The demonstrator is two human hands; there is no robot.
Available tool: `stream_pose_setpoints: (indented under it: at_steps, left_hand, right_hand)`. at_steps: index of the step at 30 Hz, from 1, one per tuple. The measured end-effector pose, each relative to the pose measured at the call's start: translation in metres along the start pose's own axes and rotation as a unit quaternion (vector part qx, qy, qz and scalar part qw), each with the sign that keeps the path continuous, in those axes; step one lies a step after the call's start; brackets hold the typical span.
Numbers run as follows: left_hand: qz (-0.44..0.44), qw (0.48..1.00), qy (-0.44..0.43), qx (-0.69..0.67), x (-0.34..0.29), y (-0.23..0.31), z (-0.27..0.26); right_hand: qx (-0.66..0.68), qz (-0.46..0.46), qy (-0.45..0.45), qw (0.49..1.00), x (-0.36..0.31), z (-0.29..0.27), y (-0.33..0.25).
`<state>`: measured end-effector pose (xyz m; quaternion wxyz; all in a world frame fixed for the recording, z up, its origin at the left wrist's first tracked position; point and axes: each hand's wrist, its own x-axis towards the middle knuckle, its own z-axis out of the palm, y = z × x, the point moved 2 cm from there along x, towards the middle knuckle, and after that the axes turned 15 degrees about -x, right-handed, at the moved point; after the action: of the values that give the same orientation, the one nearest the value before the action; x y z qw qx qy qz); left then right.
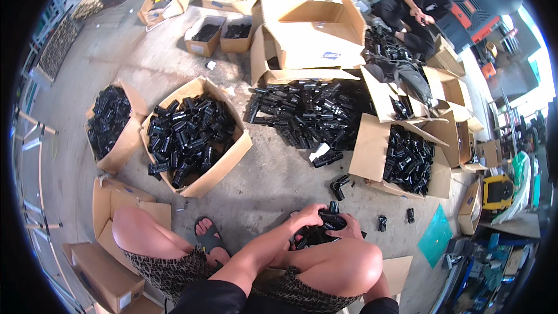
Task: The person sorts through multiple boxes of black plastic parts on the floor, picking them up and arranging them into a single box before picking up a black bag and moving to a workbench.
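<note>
Between my knees, my left hand (312, 215) is closed on a glossy black pipe joint (332, 218). My right hand (349, 228) grips the same piece from the other side, its fingers curled and partly hidden. Just below both hands lies a small heap of similar black joints (314, 237), partly covered by my forearm and leg. A single angled black joint (339, 186) rests on the concrete beyond my hands. Two small black pieces, one of them a short fitting (382, 222), lie to the right.
Ahead spreads a large pile of black joints (314, 110). Full cardboard boxes stand left (232, 160) and right (370, 145) of it. A big open carton (317, 29) is behind. Another person (427, 6) sits at the far right. A teal sheet (435, 236) lies right.
</note>
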<state>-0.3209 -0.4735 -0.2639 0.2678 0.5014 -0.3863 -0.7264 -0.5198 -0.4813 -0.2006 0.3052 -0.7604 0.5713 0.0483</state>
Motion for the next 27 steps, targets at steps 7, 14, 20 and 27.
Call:
stream_pose_setpoints:
  at_steps: [7,14,20,27]
  left_hand:
    - [0.06,0.994,-0.029,-0.086,-0.103,0.122,-0.145]
    - [0.064,0.953,0.291,0.048,-0.287,0.251,-0.318]
    - [0.17,0.756,0.508,0.375,-0.276,0.23,-0.404]
    - [0.013,0.968,0.05,0.244,-0.083,0.178,-0.183]
  right_hand:
    - [0.317,-0.142,-0.013,0.938,0.054,-0.036,-0.163]
    - [0.44,-0.452,0.088,0.771,0.106,-0.035,-0.376]
    - [0.397,-0.211,0.249,0.858,0.12,-0.031,-0.218]
    - [0.079,0.374,0.288,0.878,0.003,-0.032,0.209]
